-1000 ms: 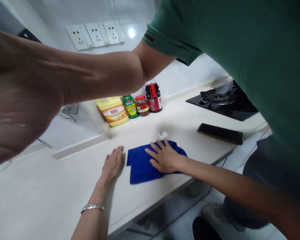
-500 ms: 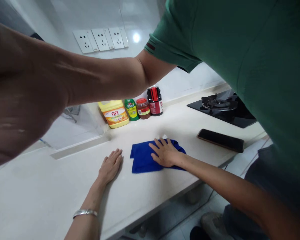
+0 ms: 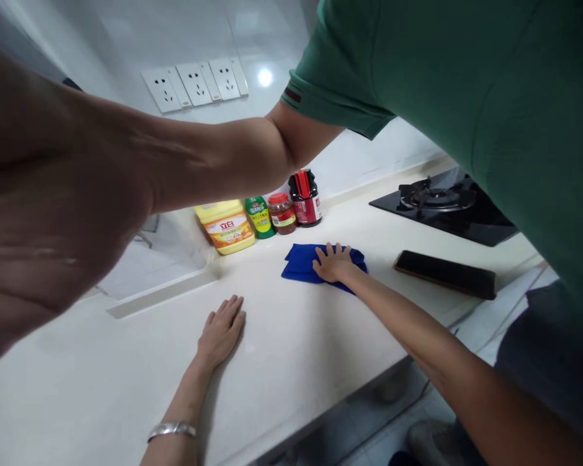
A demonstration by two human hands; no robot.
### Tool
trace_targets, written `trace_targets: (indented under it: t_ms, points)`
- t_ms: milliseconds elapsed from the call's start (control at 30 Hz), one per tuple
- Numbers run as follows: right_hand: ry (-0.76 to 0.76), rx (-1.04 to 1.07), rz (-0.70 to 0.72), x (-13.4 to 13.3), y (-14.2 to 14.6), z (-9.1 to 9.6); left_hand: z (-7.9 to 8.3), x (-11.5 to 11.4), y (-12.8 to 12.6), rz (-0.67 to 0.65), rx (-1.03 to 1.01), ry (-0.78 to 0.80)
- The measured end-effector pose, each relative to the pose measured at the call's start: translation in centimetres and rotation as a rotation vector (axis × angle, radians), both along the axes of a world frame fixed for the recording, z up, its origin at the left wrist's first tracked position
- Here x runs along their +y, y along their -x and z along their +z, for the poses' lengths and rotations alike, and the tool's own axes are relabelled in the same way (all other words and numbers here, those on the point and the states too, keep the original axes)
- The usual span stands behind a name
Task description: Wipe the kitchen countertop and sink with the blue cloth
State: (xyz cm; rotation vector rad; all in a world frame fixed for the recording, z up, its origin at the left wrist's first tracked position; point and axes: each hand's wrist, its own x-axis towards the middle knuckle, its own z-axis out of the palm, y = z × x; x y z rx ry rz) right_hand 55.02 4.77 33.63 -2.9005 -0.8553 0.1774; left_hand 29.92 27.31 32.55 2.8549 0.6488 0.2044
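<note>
My right hand (image 3: 334, 263) presses flat on a folded blue cloth (image 3: 298, 264), fingers spread, and covers its middle. The cloth lies on the pale countertop (image 3: 282, 362), back toward the bottles. My left hand (image 3: 222, 331) rests palm down on the bare counter left of the cloth, with its fingers stretched out and nothing in it. A silver bracelet (image 3: 171, 430) circles my left wrist.
A yellow jug (image 3: 228, 230), a green bottle (image 3: 260, 218), a red-lidded jar (image 3: 282, 215) and a dark bottle (image 3: 307, 202) stand by the wall. A black phone-like slab (image 3: 444, 273) and gas hob (image 3: 447, 204) are right. Another person's arm (image 3: 214, 158) crosses close above.
My right hand has pushed the blue cloth away from me, toward the bottles and slightly right. My left hand stays flat on the counter. The whole view has shifted slightly.
</note>
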Motion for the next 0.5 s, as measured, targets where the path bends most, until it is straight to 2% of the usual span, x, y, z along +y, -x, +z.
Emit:
trace_targets:
  t_ms: [300,400,500]
  points:
    - [-0.017,-0.057,-0.073,3.0,-0.4,0.1,-0.1,0.2,-0.3,0.028,0.022,0.040]
    - [-0.051,-0.086,-0.040,3.8,0.0,0.1,-0.1,0.2,-0.4,0.034,-0.009,0.067]
    - [-0.099,-0.148,0.080,4.5,1.3,-0.1,0.0,0.1,-0.6,0.074,-0.041,0.123]
